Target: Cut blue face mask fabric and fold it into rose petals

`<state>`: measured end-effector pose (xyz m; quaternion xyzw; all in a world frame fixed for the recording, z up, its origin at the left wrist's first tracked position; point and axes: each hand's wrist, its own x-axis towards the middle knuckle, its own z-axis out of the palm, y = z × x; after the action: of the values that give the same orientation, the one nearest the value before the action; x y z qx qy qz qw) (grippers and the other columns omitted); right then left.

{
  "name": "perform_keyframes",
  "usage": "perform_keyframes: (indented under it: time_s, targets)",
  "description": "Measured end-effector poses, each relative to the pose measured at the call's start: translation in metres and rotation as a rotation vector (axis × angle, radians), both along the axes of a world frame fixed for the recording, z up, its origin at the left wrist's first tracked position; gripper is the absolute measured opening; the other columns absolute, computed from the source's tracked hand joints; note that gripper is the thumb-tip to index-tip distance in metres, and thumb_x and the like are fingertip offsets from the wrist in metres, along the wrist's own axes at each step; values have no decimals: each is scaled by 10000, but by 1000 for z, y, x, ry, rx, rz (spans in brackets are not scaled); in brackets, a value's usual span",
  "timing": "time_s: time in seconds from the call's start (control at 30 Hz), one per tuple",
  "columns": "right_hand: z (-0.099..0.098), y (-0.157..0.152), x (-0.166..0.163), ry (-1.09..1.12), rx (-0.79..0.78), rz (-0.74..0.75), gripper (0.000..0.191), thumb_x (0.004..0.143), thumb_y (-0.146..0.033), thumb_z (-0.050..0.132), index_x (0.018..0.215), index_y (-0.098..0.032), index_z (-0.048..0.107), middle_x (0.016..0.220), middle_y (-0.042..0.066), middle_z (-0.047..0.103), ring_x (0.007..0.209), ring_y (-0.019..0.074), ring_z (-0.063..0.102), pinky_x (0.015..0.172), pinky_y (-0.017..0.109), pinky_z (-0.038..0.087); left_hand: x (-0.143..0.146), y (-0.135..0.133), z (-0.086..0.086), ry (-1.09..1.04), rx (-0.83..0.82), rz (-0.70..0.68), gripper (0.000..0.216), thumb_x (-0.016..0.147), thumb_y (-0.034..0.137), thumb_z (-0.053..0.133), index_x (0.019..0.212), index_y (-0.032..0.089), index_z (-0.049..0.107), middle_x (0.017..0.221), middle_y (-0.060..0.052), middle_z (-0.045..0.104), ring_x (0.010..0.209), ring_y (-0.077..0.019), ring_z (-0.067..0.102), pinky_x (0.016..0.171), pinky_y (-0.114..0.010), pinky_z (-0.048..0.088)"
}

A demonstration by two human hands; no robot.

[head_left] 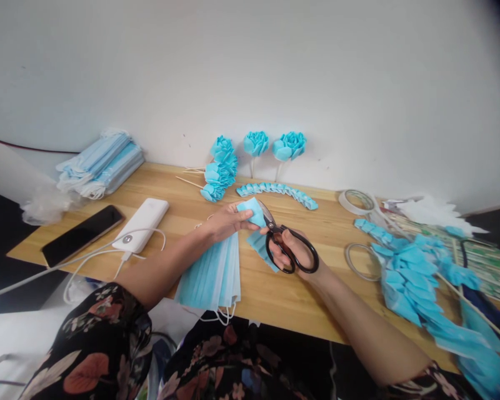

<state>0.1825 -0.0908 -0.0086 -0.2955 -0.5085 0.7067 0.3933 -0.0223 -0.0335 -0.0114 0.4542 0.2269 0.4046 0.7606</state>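
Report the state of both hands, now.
Left hand: closed, pinching a small blue piece of mask fabric.
Right hand: closed, holding black-handled scissors.

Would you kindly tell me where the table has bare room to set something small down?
Bare wood lies between the power bank and the lying flowers, and between the scissors and the tape roll. The right end is crowded with folded blue strips.

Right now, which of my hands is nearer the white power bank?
Left: your left hand is right of the power bank; your right hand, gripping scissors, is farther right.
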Motion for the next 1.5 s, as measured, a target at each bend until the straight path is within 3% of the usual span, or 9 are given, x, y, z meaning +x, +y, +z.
perform_keyframes:
  time_s: [0.43, 0.6, 0.93, 1.27, 1.5]
  targets:
    - [0, -1, -1, -98, 79, -18, 464, 901, -579, 526, 1033, -145, 625, 558, -60, 456, 357, 67, 383, 383, 235, 463, -1, 2, -4, -23, -54, 38, 382, 666, 350, 845, 915, 90, 719, 879, -87, 737, 783, -154, 696, 753, -256, 573]
    - [-2, -1, -1, -49, 103, 64, 520, 859, -677, 513, 1045, -192, 539, 591, -72, 494, 357, 48, 333, 491, 278, 553, 0, 1, 1, 8, -20, 57, 365, 663, 344, 846, 889, 96, 702, 899, -84, 728, 806, -168, 694, 738, -279, 578]
    - [-6, 2, 4, -4, 104, 139, 559, 843, -711, 499, 1100, -217, 444, 687, -35, 586, 422, 67, 401, 649, 351, 577, 3, -2, 3, 2, -21, 60, 347, 644, 329, 856, 834, 104, 671, 835, -50, 713, 759, -147, 684, 704, -266, 576]
    - [-3, 1, 6, 56, 82, 176, 599, 895, -651, 472, 1294, -206, 427, 681, -29, 593, 425, 73, 397, 650, 351, 573, 0, 0, 6, 63, 49, 73, 425, 651, 391, 844, 898, 92, 672, 874, -98, 727, 793, -179, 692, 690, -267, 571]
    - [-2, 2, 3, 69, 77, 148, 766, 898, -644, 478, 1503, -243, 233, 659, -37, 597, 417, 74, 398, 626, 346, 574, 2, -2, -1, 92, 47, 71, 385, 660, 368, 844, 793, 98, 604, 789, -60, 709, 720, -152, 683, 692, -279, 563]
